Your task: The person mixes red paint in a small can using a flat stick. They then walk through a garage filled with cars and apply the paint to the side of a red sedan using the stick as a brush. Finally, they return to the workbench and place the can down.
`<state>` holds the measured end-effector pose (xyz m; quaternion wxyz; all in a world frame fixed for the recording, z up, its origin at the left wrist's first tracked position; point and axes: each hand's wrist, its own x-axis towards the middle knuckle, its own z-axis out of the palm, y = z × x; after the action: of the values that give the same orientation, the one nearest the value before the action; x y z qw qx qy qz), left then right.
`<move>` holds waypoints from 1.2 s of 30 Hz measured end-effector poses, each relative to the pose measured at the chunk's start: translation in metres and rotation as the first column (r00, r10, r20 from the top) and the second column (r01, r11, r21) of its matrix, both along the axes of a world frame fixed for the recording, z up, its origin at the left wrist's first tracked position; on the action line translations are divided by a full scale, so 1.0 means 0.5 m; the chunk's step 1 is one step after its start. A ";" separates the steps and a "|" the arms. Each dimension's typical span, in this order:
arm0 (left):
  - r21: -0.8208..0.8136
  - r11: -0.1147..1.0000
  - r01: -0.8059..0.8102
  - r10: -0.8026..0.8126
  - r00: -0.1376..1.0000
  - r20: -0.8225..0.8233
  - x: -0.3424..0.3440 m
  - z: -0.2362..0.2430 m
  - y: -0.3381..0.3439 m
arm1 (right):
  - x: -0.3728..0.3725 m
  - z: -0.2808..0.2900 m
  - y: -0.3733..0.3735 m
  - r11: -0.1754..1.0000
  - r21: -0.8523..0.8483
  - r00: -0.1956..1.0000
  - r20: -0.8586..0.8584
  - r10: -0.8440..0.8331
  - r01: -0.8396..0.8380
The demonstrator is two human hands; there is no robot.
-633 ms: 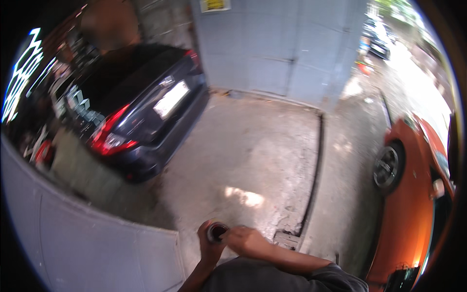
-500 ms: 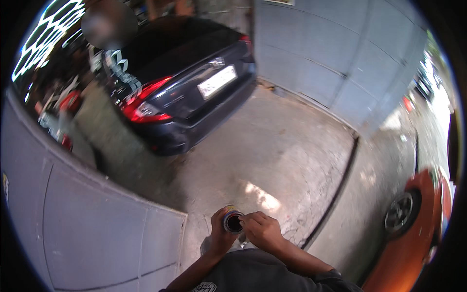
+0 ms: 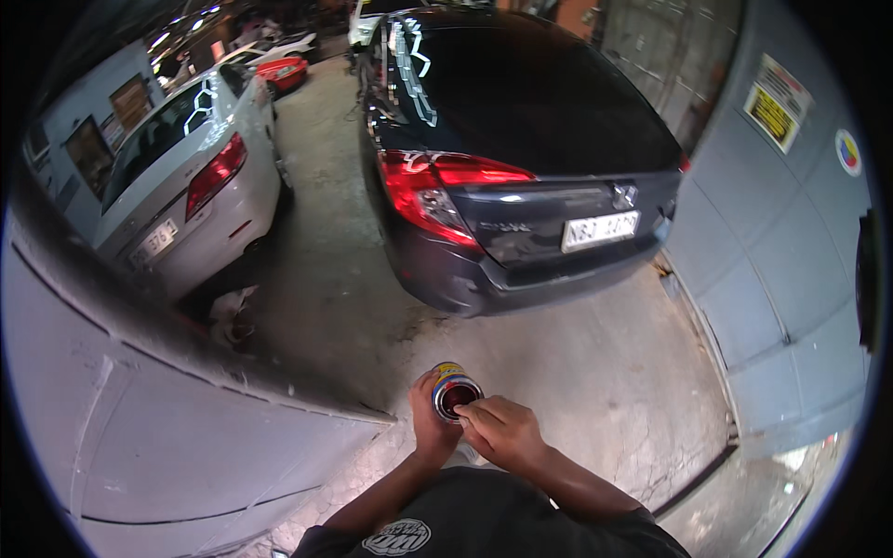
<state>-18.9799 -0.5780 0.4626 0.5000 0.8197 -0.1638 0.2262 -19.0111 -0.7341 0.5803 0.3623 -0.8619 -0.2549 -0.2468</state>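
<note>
My left hand (image 3: 429, 420) is wrapped round the side of a small round can (image 3: 446, 376) with a yellow and blue label. The can is open at the top and tilted toward me, with dark red contents (image 3: 459, 398) inside. Over its right rim my right hand (image 3: 503, 430) is closed in a pinch, its fingertips at the mouth of the can. Whatever those fingers hold, if anything, is too small and covered to make out.
Ahead stands a dark sedan (image 3: 521, 223) with its rear toward me; a silver car (image 3: 205, 186) is parked left of it. A grey metal panel (image 3: 205, 437) rises close on my left. Along the right runs a grey metal gate (image 3: 772, 251) with signs. Concrete floor (image 3: 595, 363) lies between.
My view has swung left: the dark sedan now sits further right and larger, the silver car has come in, and the orange car has left the picture. Both hands stay at the can.
</note>
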 end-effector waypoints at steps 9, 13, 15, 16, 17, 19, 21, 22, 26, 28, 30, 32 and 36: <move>0.105 0.949 -0.296 0.296 0.955 0.015 0.265 -0.013 0.091 | 0.369 0.015 0.070 0.945 -0.030 0.945 -0.034 0.325 -0.326; 0.050 0.923 -0.380 0.382 0.924 -0.019 0.388 -0.008 0.133 | 0.549 0.015 0.110 0.918 -0.043 0.919 -0.018 0.395 -0.395; 0.044 0.899 -0.435 0.436 0.900 -0.011 0.449 -0.009 0.152 | 0.628 0.005 0.143 0.908 -0.012 0.908 0.025 0.418 -0.418; 0.034 0.886 -0.463 0.463 0.886 0.009 0.492 0.006 0.161 | 0.675 0.014 0.153 0.879 -0.003 0.879 0.009 0.476 -0.476; 0.013 0.875 -0.485 0.485 0.874 -0.025 0.530 0.018 0.171 | 0.718 0.021 0.161 0.847 0.006 0.847 -0.008 0.532 -0.532; 0.015 0.854 -0.520 0.520 0.854 -0.013 0.599 0.033 0.195 | 0.807 0.025 0.180 0.794 0.008 0.793 -0.013 0.609 -0.608; 0.015 0.823 -0.568 0.568 0.822 -0.024 0.658 0.032 0.213 | 0.889 0.037 0.207 0.801 -0.003 0.801 -0.032 0.598 -0.599; 0.034 0.799 -0.600 0.601 0.799 -0.002 0.688 0.029 0.225 | 0.929 0.042 0.223 0.806 -0.010 0.805 -0.043 0.591 -0.592; 0.034 0.722 -0.691 0.691 0.723 0.025 0.819 0.037 0.273 | 1.084 0.042 0.299 0.670 0.052 0.671 0.007 0.741 -0.741; 0.087 0.688 -0.720 0.718 0.694 0.063 0.880 0.042 0.311 | 1.158 0.039 0.325 0.656 0.030 0.655 -0.032 0.755 -0.754; 0.097 0.667 -0.739 0.736 0.674 0.070 0.945 0.036 0.337 | 1.232 0.029 0.359 0.691 0.025 0.690 -0.054 0.722 -0.722; 0.116 0.648 -0.753 0.748 0.658 0.091 1.016 0.012 0.374 | 1.300 0.006 0.407 0.703 0.026 0.701 -0.050 0.711 -0.711; 0.251 0.623 -0.741 0.754 0.654 0.058 1.164 -0.017 0.502 | 1.453 -0.047 0.522 0.666 0.048 0.665 -0.046 0.746 -0.744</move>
<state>-18.3977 -0.3270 0.4543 0.2564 0.8757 0.1771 0.3689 -18.2845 -0.4729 0.5569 0.4501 -0.6851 -0.5702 -0.0539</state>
